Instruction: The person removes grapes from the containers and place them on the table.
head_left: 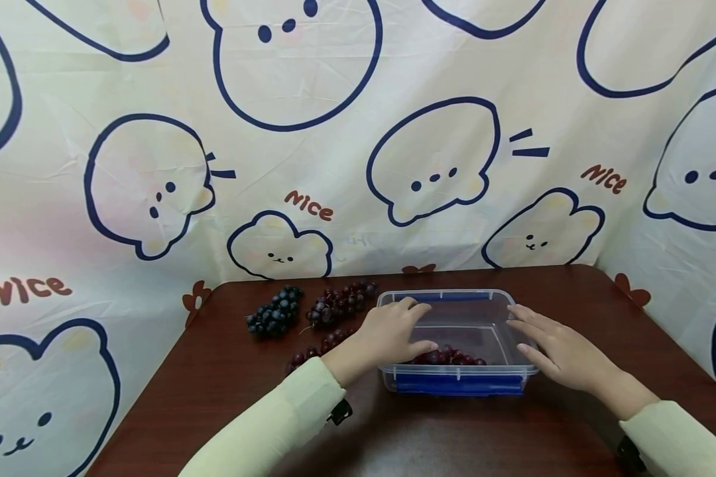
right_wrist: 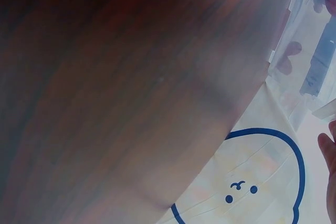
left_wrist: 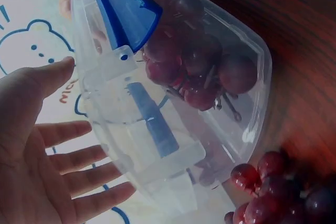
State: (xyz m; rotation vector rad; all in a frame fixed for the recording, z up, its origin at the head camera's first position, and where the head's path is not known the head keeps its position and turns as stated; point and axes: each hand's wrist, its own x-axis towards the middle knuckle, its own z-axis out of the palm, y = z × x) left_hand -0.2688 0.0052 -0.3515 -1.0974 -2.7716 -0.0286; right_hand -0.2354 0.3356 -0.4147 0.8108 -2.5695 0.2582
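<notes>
A clear plastic container [head_left: 462, 370] with blue side clips stands on the table in front of me, its top uncovered. Red grapes [head_left: 447, 356] lie inside it, toward the front left, and show through the wall in the left wrist view. My left hand [head_left: 390, 331] is over the container's left side, thumb and fingers spread apart; the left wrist view has its fingertips right at the rim. At the right side, my right hand [head_left: 563, 351] reaches to the rim with extended fingers. Only fingertips [right_wrist: 328, 150] of it appear in the right wrist view.
Left of the container lie a bunch of blue-black grapes [head_left: 276, 313], a bunch of dark red grapes [head_left: 339, 305] and more red grapes [head_left: 310, 354], partly hidden by my left arm. A printed cloth [head_left: 346, 245] hangs behind the brown table [head_left: 227, 411].
</notes>
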